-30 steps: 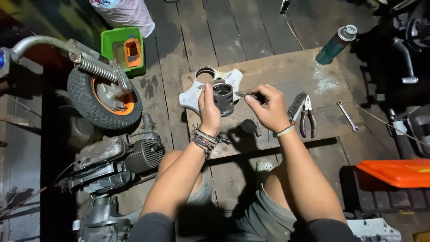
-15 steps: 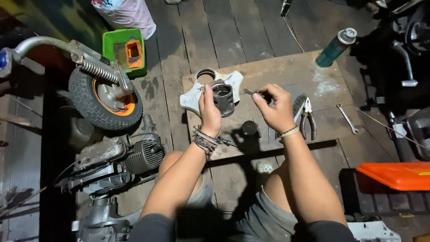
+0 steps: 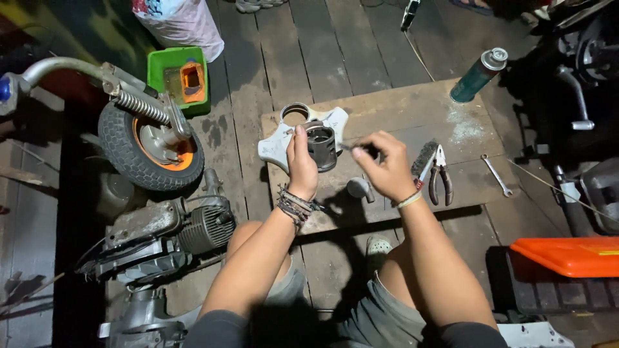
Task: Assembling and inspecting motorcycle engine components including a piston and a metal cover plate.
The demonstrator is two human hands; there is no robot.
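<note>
Piston (image 3: 321,147) upright on the board (image 3: 393,109), steadied by the left hand (image 3: 301,162).

Left fingers curl around its left side; right hand (image 3: 385,164), pinched shut on a thin tool (image 3: 351,149), points leftward at it. Pliers (image 3: 440,173) and brush (image 3: 423,156) lie to the right.

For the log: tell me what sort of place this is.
Probably an informal scooter repair spot on a plank floor: a small wheel on its fork, an engine, pliers on a board, the left hand steadying a piston.

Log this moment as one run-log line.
left hand: steadies piston | right hand: grips thin dark tool aimed at piston | pliers, wire brush: on board
</note>
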